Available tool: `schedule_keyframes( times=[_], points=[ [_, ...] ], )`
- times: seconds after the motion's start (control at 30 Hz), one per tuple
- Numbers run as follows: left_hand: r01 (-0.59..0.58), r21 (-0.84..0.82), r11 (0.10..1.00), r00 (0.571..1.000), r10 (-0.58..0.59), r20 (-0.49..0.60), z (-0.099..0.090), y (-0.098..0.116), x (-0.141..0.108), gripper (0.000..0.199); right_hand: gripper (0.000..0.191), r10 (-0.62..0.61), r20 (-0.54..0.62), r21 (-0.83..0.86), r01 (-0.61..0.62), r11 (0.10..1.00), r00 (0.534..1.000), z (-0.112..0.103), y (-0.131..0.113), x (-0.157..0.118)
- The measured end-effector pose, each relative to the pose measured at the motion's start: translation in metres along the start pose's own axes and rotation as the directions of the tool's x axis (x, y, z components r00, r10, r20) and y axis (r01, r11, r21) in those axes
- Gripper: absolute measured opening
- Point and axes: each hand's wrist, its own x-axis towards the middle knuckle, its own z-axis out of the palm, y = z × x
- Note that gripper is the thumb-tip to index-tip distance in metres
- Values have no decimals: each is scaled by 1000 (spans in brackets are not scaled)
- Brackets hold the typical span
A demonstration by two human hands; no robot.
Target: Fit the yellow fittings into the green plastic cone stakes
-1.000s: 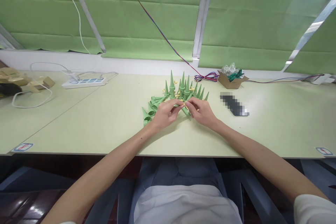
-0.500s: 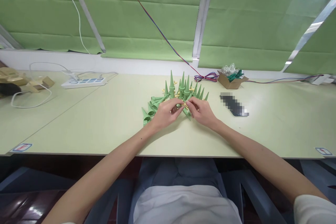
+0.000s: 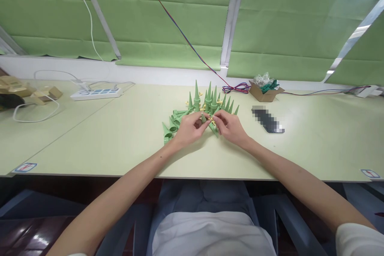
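Over the table, my left hand (image 3: 189,129) pinches a small green cone (image 3: 203,118) between thumb and fingers, its tip pointing up. Close beside it, my right hand (image 3: 230,127) has its fingertips closed on a small yellow piece (image 3: 210,119), partly covered by the fingers. Several green cones (image 3: 196,98) stand upright just behind both hands, with small yellow parts among them. More hollow green cones (image 3: 173,125) lie on their sides to the left of my left hand. One green cone (image 3: 213,128) slants down below the fingertips.
A dark phone-like object (image 3: 267,120), pixelated, lies to the right. Behind it stands a small cardboard box (image 3: 265,94) with clear plastic and green material. A coiled red-blue cable (image 3: 237,88) rests at the back. At the left are a white power strip (image 3: 97,94) and cardboard pieces (image 3: 45,95).
The green cone in my left hand now shows between the fingers, turned tip up; it was hidden before. My right hand has hardly moved.
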Motion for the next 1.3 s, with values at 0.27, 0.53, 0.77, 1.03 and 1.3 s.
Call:
schedule_keyframes(
  times=[0.27, 0.53, 0.77, 1.03, 1.3],
  points=[
    [-4, -3, 1000, 1000, 4, 0, 0, 0, 0, 13, 27, 28, -5, -11, -28, 1000, 1000, -1, -1, 0],
    [-130, 35, 991, 990, 128, 56, -1, 0, -2, 8, 48, 15, -26, -123, -18, 992, 1000, 1, 3, 2],
    [-98, 29, 995, 994, 97, 41, -1, 0, 0, 10, 43, 102, 22, -36, -101, 994, 995, 0, -2, 1],
    [-38, 20, 999, 999, 38, 10, -1, 1, 0, 12, 30, 73, 99, -21, -71, 997, 992, 1, -2, -1],
    [-121, 43, 992, 992, 119, 43, -1, 1, 0, 11, 52, 40, 44, -85, -37, 996, 998, 2, 1, 1]
  ],
)
